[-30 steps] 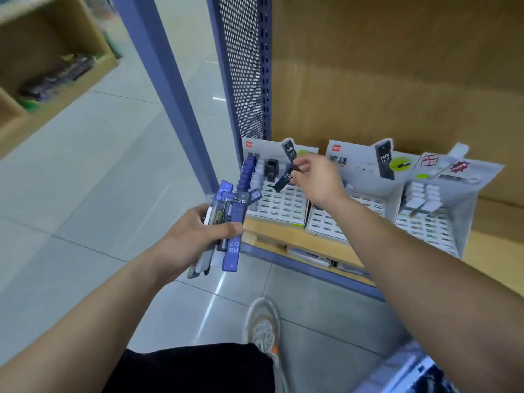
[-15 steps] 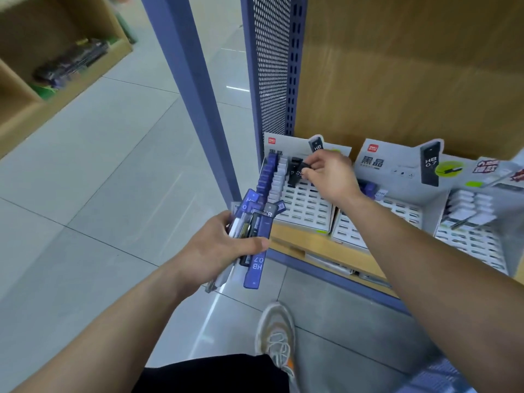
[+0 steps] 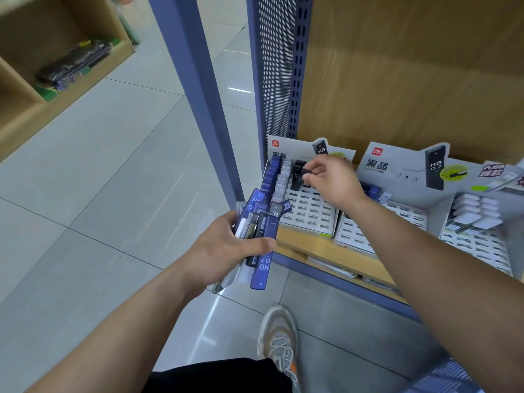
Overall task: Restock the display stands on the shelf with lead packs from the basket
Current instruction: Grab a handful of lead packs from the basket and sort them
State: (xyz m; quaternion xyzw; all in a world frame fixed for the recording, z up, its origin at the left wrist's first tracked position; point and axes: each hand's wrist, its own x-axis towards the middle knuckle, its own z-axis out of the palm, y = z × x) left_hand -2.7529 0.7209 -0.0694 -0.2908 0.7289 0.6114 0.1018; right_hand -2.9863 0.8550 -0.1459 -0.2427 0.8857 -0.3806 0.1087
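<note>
Fingers of the right hand pinch a black pack by its top end. They hold it upright over the back slots of the left stand, at 12 o'clock from the left hand. At 9 o'clock of that pack, a white column and a blue row of packs fill the stand's left side. The left hand is clenched round a fanned bundle of blue, black and clear packs, thumb across the front, just off the shelf edge.

The shelf is a light wood board with a blue front lip. Three grey card stands sit side by side on it. These are the left stand, a middle stand at 2 o'clock marked HB 0.7, and a blurred right stand at 3 o'clock holding white packs. A wood-grain back board rises behind them. A blue mesh panel closes the shelf's left end, with a blue post beside it. Pale grey floor tiles spread to 9 o'clock, reaching a wooden cubby unit at 10 o'clock with dark goods. A shoe stands at 6 o'clock.
</note>
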